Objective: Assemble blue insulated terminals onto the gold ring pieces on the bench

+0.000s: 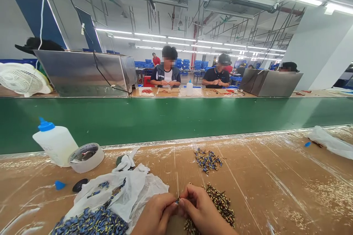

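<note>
My left hand and my right hand meet fingertip to fingertip above the near bench, both closed in a pinch. Between them shows a tiny blue and dark part, mostly covered by the fingers. Left of my left hand, a heap of small blue and yellow parts lies on a crumpled white plastic bag. Beside and partly behind my right hand is a pile of small black and cream parts. Farther back lies a smaller pile of mixed blue, yellow and dark parts.
A white squeeze bottle stands at left by a tape roll, a blue cap and a black disc. Beyond the brown bench runs a green belt. Co-workers sit opposite, between metal boxes. A plastic bag lies far right.
</note>
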The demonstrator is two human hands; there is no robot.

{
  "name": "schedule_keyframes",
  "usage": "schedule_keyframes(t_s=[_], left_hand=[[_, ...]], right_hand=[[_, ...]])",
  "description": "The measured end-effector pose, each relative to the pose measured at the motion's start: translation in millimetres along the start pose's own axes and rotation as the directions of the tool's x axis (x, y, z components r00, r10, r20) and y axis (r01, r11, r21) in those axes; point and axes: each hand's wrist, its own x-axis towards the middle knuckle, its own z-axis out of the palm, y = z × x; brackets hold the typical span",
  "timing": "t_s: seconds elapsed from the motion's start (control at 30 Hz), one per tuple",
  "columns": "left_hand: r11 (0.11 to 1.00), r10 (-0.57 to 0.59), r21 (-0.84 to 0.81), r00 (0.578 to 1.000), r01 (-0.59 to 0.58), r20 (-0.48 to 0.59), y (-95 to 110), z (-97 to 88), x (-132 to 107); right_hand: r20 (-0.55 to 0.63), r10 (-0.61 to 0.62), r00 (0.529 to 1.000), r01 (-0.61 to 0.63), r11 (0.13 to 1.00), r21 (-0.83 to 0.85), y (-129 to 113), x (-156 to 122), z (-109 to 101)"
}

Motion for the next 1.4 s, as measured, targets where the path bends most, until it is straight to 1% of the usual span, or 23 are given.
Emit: schedule_keyframes(t_s=[0.07,0.2,0.3,0.4,0.5,0.63,0.73,0.9,1.07,1.23,1.4], left_hand=[[1.0,0.02,0.02,1.0,-0.02,-0.008,-1,4.4,-1],[0.995,0.032,0.095,0.999,-0.028,-0.042,-7,15.5,-1],[0.989,0.034,0.147,0.998,-0.025,-0.057,-11,19.3,0],[0.991,0.039,0.13,0.998,-0.032,-0.045,-11,18.3,1],[0.995,0.054,0.091,0.997,-0.049,-0.051,-7,15.1,1],[0.998,0.043,0.053,0.996,-0.039,-0.08,1,9.7,1],[0.999,0.027,0.035,0.997,-0.025,-0.07,6,5.5,-1],[0.998,0.015,0.068,1.0,-0.013,-0.027,6,2.1,-2],[0.998,0.026,0.065,1.0,-0.025,-0.012,4,2.1,0],[0.999,0.018,0.043,0.999,-0.02,0.032,6,-0.3,0],[0.999,0.004,0.049,0.998,-0.007,0.062,9,-2.4,0]], right_hand=[[0.009,-0.032,0.999,0.033,0.991,-0.129,1,-2,-1],[0.007,-0.059,0.998,0.057,0.927,-0.37,1,-5,-3],[-0.007,-0.055,0.998,0.045,0.881,-0.472,1,-5,-4],[-0.023,-0.06,0.998,0.039,0.851,-0.524,-1,-4,-4],[-0.014,-0.062,0.998,0.047,0.875,-0.481,-4,-4,-3],[0.015,-0.049,0.999,0.051,0.938,-0.341,-9,-3,-2],[0.031,-0.024,0.999,0.031,0.964,-0.264,-10,-3,-2],[0.004,-0.019,1.0,0.019,0.971,-0.238,-11,-2,-3],[0.014,0.012,1.0,-0.01,0.99,-0.143,-13,-2,-4],[0.011,0.014,1.0,-0.014,0.997,-0.073,-14,-2,-3],[0.021,0.003,1.0,-0.002,0.997,-0.079,-13,-2,-3]])
